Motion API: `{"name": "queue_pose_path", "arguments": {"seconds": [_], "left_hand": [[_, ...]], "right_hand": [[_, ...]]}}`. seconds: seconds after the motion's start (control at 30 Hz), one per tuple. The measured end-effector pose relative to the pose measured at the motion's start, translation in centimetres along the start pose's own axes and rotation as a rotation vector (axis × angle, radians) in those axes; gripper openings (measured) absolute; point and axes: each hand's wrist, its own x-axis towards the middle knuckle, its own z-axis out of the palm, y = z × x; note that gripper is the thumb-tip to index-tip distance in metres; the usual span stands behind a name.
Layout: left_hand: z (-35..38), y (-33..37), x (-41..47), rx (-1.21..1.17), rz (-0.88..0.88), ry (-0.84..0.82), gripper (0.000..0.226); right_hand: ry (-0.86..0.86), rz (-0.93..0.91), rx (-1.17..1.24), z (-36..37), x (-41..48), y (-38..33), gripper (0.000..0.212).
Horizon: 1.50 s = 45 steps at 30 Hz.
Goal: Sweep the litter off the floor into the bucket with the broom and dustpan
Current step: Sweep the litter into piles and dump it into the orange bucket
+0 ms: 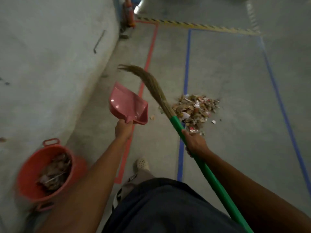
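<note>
Broom (pixel 176 122): its long axis runs diagonally, with the green handle near right and the grass bristles far left. The bristle tips curve left across the red tape line (pixel 148 64).
Right hand (pixel 195 143): wrapped round the green handle, just below the bristles.
Dustpan (pixel 129 105): pink, handle end near and mouth end far, left of the broom.
Left hand (pixel 123 129): fingers curled round the dustpan's short handle.
Litter heap (pixel 195 108): lies inside the blue tape rectangle (pixel 186 64), right of the broom, with stray scraps beside it.
Bucket (pixel 32 179): red, near left by the wall (pixel 50 47), with litter inside.
Writing: a patch on the trouser leg, too blurred to read.
Room: bare floor (pixel 235 68) far and right of the heap, and the wall closes off the left.
</note>
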Motion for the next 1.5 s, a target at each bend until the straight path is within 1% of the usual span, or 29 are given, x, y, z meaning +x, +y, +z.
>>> {"name": "queue_pose_path", "arguments": {"seconds": [0.07, 0.13, 0.2, 0.4, 0.57, 0.63, 0.8, 0.93, 1.07, 1.23, 1.37, 1.5], "left_hand": [[2.5, 4.4, -1.7, 0.012, 0.039, -0.059, 0.046], [5.5, 7.0, -1.8, 0.026, 0.077, -0.114, 0.038], [8.6, 8.7, -1.0, 0.029, 0.084, -0.182, 0.036], [17.5, 12.2, 2.9, 0.097, 0.059, -0.301, 0.035], [24.1, 13.6, 5.7, 0.154, -0.051, -0.412, 0.028], [26.1, 13.6, 6.6, 0.188, -0.108, -0.432, 0.028], [29.0, 13.0, 7.6, 0.244, -0.237, -0.445, 0.042], [29.6, 11.9, 6.3, 0.253, -0.299, -0.435, 0.045], [29.5, 10.6, 3.5, 0.246, -0.341, -0.407, 0.045], [30.5, 8.6, -1.1, 0.153, -0.399, -0.368, 0.041], [32.8, 5.8, -5.5, 0.123, -0.444, -0.322, 0.042], [36.6, 1.8, -8.3, 0.129, -0.486, -0.327, 0.043]], "right_hand": [[0.068, 0.043, 0.060, -2.3, 1.1, 1.1, 0.057], [0.112, 0.097, 0.120, -4.4, 2.5, 2.1, 0.057], [0.143, 0.158, 0.184, -6.4, 4.0, 3.1, 0.056], [0.211, 0.326, 0.281, -10.9, 9.3, 5.3, 0.056], [0.227, 0.474, 0.310, -13.7, 13.0, 7.8, 0.056], [0.220, 0.519, 0.310, -14.7, 14.4, 8.9, 0.056], [0.171, 0.600, 0.299, -16.3, 15.6, 11.1, 0.057], [0.113, 0.601, 0.240, -17.4, 15.5, 13.0, 0.057], [0.036, 0.585, 0.174, -18.7, 15.4, 15.8, 0.058], [-0.024, 0.546, 0.097, -21.0, 15.4, 20.8, 0.059], [-0.091, 0.533, 0.044, -22.1, 15.5, 25.9, 0.058], [-0.139, 0.548, -0.036, -22.1, 17.4, 31.8, 0.059]]}}
